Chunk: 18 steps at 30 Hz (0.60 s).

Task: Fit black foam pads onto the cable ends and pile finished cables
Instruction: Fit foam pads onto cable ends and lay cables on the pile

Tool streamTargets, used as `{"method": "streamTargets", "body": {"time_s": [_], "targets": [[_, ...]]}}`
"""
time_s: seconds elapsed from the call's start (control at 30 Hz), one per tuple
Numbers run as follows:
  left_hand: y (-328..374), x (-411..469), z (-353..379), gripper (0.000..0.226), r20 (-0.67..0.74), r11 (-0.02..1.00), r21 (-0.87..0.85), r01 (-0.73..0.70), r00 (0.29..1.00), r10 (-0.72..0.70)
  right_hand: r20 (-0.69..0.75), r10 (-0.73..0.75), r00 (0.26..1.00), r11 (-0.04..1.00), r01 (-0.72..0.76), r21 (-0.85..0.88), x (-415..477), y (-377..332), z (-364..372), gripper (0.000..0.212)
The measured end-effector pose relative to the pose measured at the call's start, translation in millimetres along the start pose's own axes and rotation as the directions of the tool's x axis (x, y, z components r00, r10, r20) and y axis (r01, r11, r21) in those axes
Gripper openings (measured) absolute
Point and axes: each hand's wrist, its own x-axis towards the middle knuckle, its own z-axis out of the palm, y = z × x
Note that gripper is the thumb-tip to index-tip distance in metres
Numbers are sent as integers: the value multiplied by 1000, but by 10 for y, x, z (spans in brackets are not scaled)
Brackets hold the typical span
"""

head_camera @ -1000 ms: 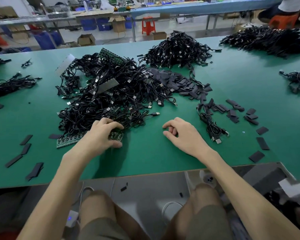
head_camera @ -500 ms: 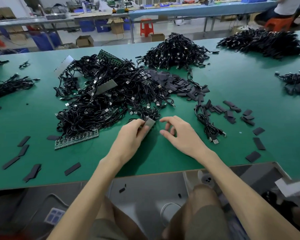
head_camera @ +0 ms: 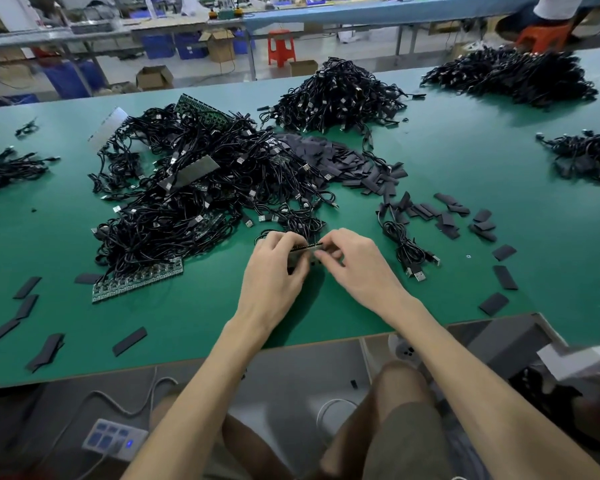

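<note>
A small grey piece [head_camera: 302, 251] with a dark top edge is held between both hands, low over the table [head_camera: 499, 161] and near its front edge; what the piece is cannot be told. The left hand [head_camera: 274, 268] grips its left end with fingers and thumb curled round it. The right hand [head_camera: 357, 268] pinches its right end at the fingertips, the other fingers bent. At 12 o'clock from the hands, just beyond the fingers, starts the tangle [head_camera: 194, 195] of black cables, which spreads out to 10 o'clock with silver plugs showing all over it. A heap [head_camera: 347, 161] of black foam pads lies at 1 o'clock against the tangle's right side, and loose pads [head_camera: 451, 216] are scattered from 2 to 3 o'clock. A bundle [head_camera: 407, 247] of cables lies at 3 o'clock, near the right hand, its plugs toward the front edge. A green board [head_camera: 139, 282] pokes out from under the tangle at 9 o'clock. A few stray pads [head_camera: 25, 306] lie at 8 o'clock by the front edge. Farther off at 12 o'clock, behind the heap, stands a pile [head_camera: 336, 95] of cables.
</note>
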Motion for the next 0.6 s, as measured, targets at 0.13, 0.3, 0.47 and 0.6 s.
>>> {"method": "streamTargets", "body": {"time_s": [0.13, 0.3, 0.47, 0.6], "targets": [[-8, -6, -3, 11, -7, 1000, 18, 25, 1000, -25, 15, -21, 1000, 1000, 21, 8, -9, -3, -1, 11], [-16, -1, -11, 15, -17, 999, 29, 41, 999, -41, 11, 16, 1000, 999, -16, 52, -1, -14, -2, 8], [5, -5, -1, 17, -13, 998, 29, 47, 999, -47, 42, 54, 998, 994, -58, 96, 3, -10, -16, 7], [17, -4, 0, 18, -9, 998, 44, 54, 999, -54, 55, 64, 996, 992, -70, 103, 2, -6, -16, 7]]}}
